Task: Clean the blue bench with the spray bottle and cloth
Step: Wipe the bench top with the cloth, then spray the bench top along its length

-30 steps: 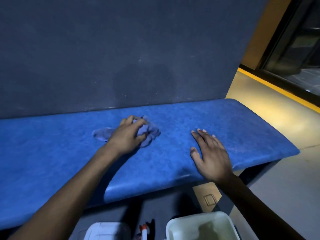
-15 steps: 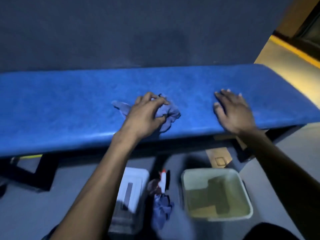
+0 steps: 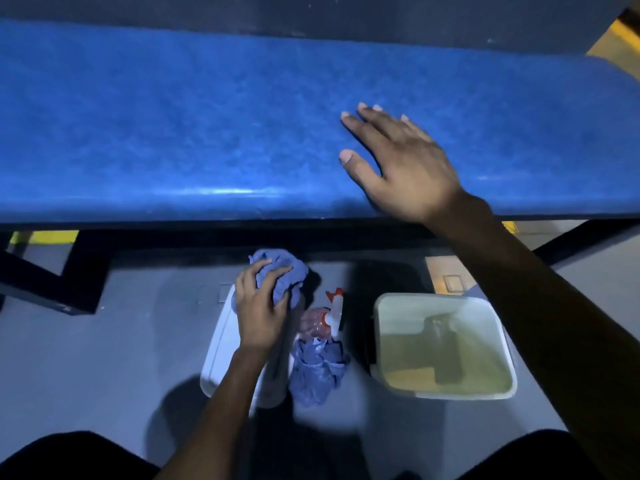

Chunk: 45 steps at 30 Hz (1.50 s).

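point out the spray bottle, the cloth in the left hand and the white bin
spray bottle [image 3: 333, 308], head view, on its white trigger head
cloth [image 3: 284, 271], head view, on the bunched fabric above the fingers
white bin [image 3: 375, 327], head view, on its left wall

Mottled royal-blue counter [image 3: 207, 126] on black frame [image 3: 83, 271], against dark slate wall [image 3: 311, 12]. Crumpled periwinkle cloth [image 3: 284, 271]; second blue cloth [image 3: 317, 372] on grey floor [image 3: 104, 358]. Spray bottle [image 3: 325, 318]: white, orange-red trigger. White tub [image 3: 216, 358]; off-white bin [image 3: 445, 344], yellowish inside. Yellow floor stripe [image 3: 43, 236].
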Motion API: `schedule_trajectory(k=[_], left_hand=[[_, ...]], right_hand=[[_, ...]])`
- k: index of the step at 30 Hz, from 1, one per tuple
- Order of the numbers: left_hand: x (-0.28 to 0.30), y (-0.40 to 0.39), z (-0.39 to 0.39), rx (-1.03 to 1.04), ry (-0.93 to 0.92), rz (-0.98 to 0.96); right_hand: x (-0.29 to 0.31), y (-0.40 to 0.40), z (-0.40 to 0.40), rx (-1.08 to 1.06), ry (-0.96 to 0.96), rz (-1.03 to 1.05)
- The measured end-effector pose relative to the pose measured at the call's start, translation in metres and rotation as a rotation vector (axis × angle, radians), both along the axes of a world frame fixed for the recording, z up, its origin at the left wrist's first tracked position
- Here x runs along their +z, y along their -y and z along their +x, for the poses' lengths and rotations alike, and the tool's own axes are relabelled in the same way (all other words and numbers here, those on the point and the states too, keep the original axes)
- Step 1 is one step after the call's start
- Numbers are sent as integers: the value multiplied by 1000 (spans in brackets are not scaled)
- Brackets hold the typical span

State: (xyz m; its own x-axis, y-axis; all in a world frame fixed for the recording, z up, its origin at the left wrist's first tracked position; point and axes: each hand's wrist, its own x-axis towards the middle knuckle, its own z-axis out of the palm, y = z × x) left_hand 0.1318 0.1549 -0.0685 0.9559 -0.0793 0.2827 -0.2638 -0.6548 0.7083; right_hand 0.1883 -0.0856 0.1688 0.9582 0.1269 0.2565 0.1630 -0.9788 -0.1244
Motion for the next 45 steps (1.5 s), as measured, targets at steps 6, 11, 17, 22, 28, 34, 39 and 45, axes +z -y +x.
schedule_trajectory(k=[6, 11, 17, 22, 28, 34, 39, 45], left_hand=[[-77, -4, 21, -97, -431, 174], [-76, 23, 8, -596, -579, 77], [-84, 70, 0, -523, -466, -2], [-63, 75, -20, -382, -493, -118], [41, 58, -40, -474, -310, -102], [214, 2, -43, -430, -224, -199], [314, -48, 0, -250, -332, -273], [342, -36, 68, -188, -517, -160]], right_hand=[[-5, -1, 0, -9, 18, 1], [-8, 0, -1, -21, 35, 14], [-8, 1, -1, -13, 27, 12], [-9, 2, -1, -20, 25, 9], [-10, 2, 1, -19, 43, -1], [-3, 1, -4, -3, 8, -10], [8, -1, -1, 8, -78, -14], [9, -9, -2, -32, -67, 5]])
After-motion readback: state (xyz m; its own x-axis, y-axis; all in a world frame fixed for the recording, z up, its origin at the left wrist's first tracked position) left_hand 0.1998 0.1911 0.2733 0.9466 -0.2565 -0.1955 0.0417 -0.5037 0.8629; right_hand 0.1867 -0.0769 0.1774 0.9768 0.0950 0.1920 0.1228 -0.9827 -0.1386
